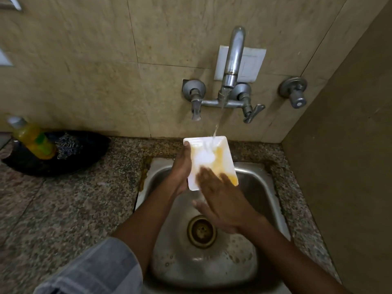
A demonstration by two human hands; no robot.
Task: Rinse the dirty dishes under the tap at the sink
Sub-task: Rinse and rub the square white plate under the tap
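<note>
Beige tiled wall backs the steel sink [273,187]; above its basin, the left hand [180,168] grips a white rectangular yellow-stained plate [209,153] under the tap's stream [220,115], while the right hand [220,196] rubs it, fingers spread flat. Rinsing is underway; next, clear the remaining stain.

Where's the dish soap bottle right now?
In the head view, the yellow soap bottle stands at far left on the counter, in a dark tray beside a steel scrubber, well left of the sink.

Grey checked sleeve [95,270], rolled up; bare forearms.
</note>
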